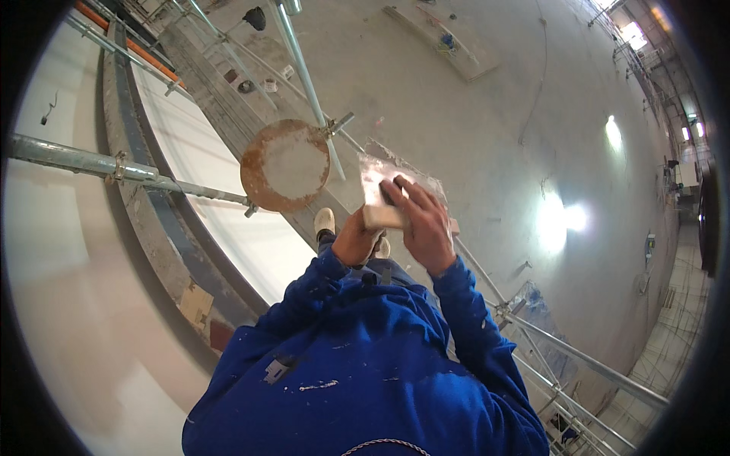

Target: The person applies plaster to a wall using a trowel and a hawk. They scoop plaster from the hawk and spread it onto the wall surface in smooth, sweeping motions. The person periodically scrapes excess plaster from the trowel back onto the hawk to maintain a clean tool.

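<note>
In front of my body I hold a wide filling knife point(374, 173) with a broad, shiny metal blade and a pale wooden back edge. Pale residue lies along the blade's far edge. My left hand point(356, 240) is closed round the left end of the wooden back. Across the right part lies my right hand point(427, 226), palm over the wood and fingers bent onto the blade; a dark patch under the fingertips is too unclear to name. Left of the knife is a round, rust-brown board point(286, 165) with a pale dried coating.
Scaffold tubes point(300, 64) run beside me, with another pole point(84, 156) crossing at left. A curved dark beam point(148, 190) borders the white surface point(220, 205). Far below, a grey floor point(487, 144) holds a long board point(445, 43) and a cable. A guardrail point(585, 363) stands at lower right.
</note>
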Demonstrator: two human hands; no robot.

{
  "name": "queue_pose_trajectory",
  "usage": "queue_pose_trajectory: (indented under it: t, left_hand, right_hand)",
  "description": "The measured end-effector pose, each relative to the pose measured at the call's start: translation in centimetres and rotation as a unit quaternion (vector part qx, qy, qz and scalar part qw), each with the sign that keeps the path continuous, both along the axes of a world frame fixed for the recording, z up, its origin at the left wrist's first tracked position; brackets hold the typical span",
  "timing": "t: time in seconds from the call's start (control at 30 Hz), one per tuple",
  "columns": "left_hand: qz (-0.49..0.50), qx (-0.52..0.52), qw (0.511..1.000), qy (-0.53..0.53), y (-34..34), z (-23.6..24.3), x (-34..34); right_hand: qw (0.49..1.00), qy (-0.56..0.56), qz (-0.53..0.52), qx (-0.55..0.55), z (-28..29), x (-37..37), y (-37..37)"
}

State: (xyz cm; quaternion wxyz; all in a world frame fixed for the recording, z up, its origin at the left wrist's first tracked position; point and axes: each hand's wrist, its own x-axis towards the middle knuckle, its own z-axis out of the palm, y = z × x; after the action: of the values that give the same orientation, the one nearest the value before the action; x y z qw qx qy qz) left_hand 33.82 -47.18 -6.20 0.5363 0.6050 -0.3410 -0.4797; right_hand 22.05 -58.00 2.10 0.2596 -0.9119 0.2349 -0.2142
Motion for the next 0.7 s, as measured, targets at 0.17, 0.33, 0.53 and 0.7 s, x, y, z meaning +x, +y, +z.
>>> queue_pose_trajectory:
  t: [0.17,0.33,0.53,0.7]
  left_hand:
    - [-0.046,0.038,0.998,0.032,0.6,-1.8,1.2]
    - [0.048,0.067,0.983,0.166,1.6,-0.9,0.2]
    - [0.060,0.025,0.989,0.132,1.4,-1.7,-0.7]
    - [-0.032,0.100,0.993,0.060,1.6,-2.3,0.5]
  right_hand:
    - [0.996,0.037,0.087,-0.006,-0.8,0.6,1.6]
    - [0.989,0.065,0.132,0.005,-1.1,0.5,2.2]
    - [0.990,0.048,0.126,-0.025,-3.0,0.7,-0.9]
    - [0.992,0.073,0.099,0.042,-2.5,0.9,-1.7]
